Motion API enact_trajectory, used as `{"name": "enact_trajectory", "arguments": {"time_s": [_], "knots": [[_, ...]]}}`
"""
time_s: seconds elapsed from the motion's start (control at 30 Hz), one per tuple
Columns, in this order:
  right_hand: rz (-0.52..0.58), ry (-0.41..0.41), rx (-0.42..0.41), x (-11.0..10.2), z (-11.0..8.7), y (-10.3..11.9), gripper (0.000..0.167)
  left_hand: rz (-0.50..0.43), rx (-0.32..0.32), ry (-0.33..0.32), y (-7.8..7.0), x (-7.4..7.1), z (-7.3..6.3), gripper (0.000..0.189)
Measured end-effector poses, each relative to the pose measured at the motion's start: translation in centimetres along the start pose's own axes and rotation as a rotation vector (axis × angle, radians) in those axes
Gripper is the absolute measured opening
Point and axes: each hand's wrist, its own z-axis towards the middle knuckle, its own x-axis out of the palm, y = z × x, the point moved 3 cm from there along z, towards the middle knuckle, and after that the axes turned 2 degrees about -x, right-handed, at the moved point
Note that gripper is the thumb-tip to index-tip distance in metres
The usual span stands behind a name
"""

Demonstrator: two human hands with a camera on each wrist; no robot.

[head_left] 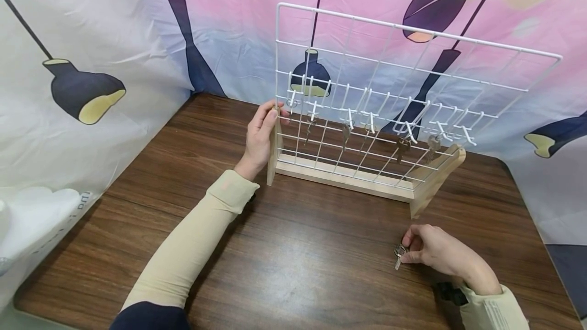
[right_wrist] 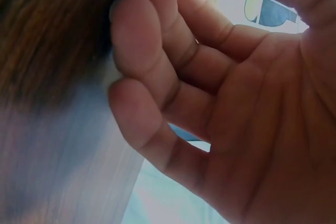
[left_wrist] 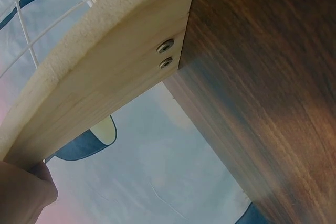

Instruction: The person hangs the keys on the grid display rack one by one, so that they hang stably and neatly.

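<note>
A white wire grid rack [head_left: 419, 29] on a wooden stand [head_left: 348, 180] stands on the table. My left hand [head_left: 260, 136] grips the top of the stand's left wooden side piece [head_left: 272, 162]. The left wrist view shows that wooden side [left_wrist: 105, 72] close up, two screws in it and part of the hand [left_wrist: 23, 195]. In front of the stand's right end, my right hand [head_left: 442, 254] pinches a key [head_left: 397, 263] by its ring, low over the tabletop. Whether the key touches the wood I cannot tell. Curled fingers fill the right wrist view; the key is hidden there.
White hooks [head_left: 410, 134] line the grid, and several keys [head_left: 347, 136] hang from them. The dark wood table [head_left: 293, 269] meets a printed cloth backdrop [head_left: 247, 29] behind. A white bag-like thing [head_left: 41, 218] lies beyond the table's left edge.
</note>
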Motion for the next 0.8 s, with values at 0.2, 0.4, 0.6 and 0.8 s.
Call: {"name": "enact_trajectory", "arguments": {"time_s": [0.2, 0.4, 0.6, 0.8], "knots": [[-0.011, -0.006, 0.004, -0.01, 0.08, -0.05, 0.031, -0.001, 0.0, -0.002, 0.06, 0.01, 0.03, 0.036], [-0.025, -0.023, -0.038, -0.13, 0.19, 0.08, 0.038, -0.001, 0.001, -0.002, 0.03, 0.04, 0.05, 0.036], [-0.014, -0.013, -0.063, 0.0, 0.31, 0.07, 0.031, 0.005, -0.009, -0.002, -0.05, 0.03, 0.02, 0.036], [-0.038, -0.024, -0.082, 0.07, 0.36, 0.22, 0.028, 0.002, -0.01, -0.003, 0.02, 0.0, 0.03, 0.036]]}}
